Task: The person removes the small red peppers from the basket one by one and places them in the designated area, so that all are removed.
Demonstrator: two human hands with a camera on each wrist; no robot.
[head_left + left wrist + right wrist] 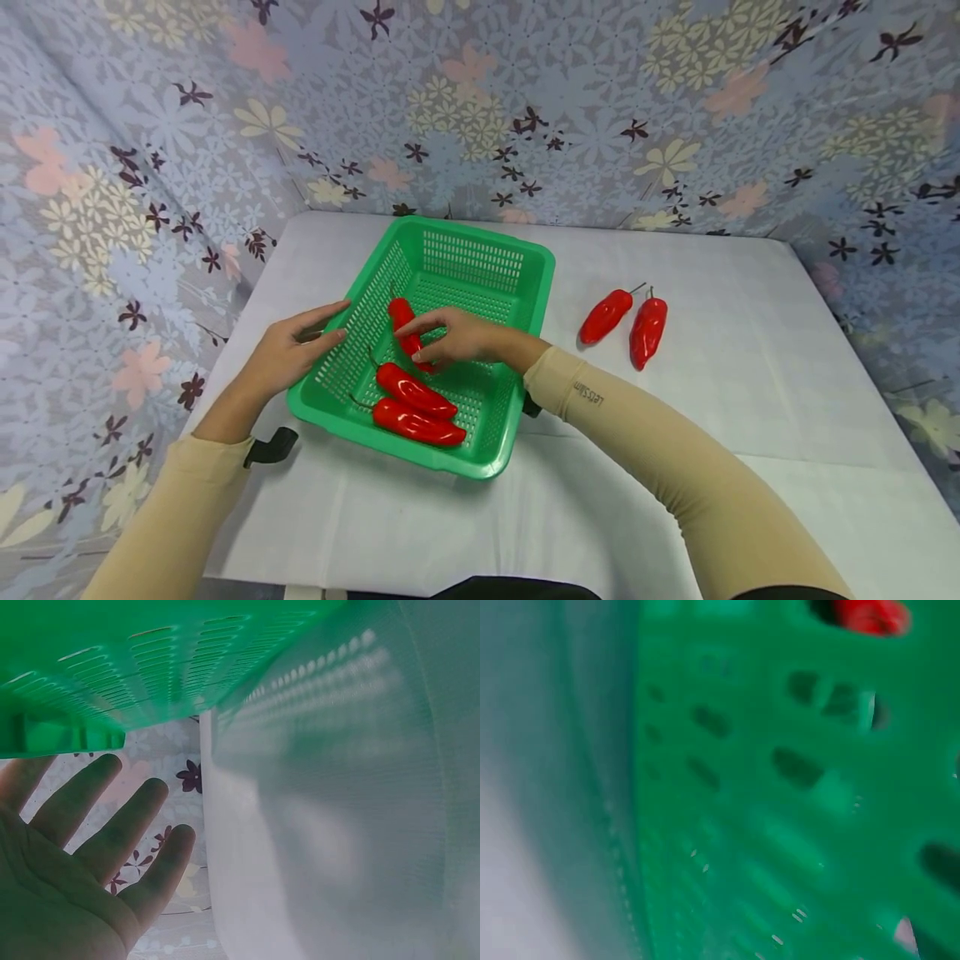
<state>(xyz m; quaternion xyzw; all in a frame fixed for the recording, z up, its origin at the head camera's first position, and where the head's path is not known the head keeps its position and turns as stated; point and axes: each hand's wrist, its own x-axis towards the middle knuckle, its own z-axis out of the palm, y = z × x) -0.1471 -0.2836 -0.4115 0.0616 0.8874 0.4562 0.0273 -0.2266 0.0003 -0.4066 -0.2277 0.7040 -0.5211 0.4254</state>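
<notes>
Across the white-covered table (750,350), the head view shows a green perforated basket (547,275) with three red peppers inside. The right hand (453,336) is over the rearmost pepper (402,312), its finger and thumb parted and relaxed above the fruit; whether they touch the skin I cannot tell. That pepper should prove light and fairly firm, though its glossy surface may slip; the thick middle looks the best place to take hold, as the thin stem would probably bend. A middle pepper (416,390) and a front pepper (417,422) lie side by side nearer the person, and the basket's walls would hinder a low reach from the side. The left hand (288,350) is at the left rim, fingers extended. Beyond the opposite rim, which the right sleeve (660,454) crosses, a left loose pepper (606,317) and a right loose pepper (648,332) lie on the cloth.

From the left wrist, four fingers fan out below the basket's slotted wall, with floral fabric (191,776) behind.

From the right wrist, blurred green plastic fills most of the view; a scrap of red (874,615) at the top is probably a pepper, and the right hand's fingers cannot be made out.
</notes>
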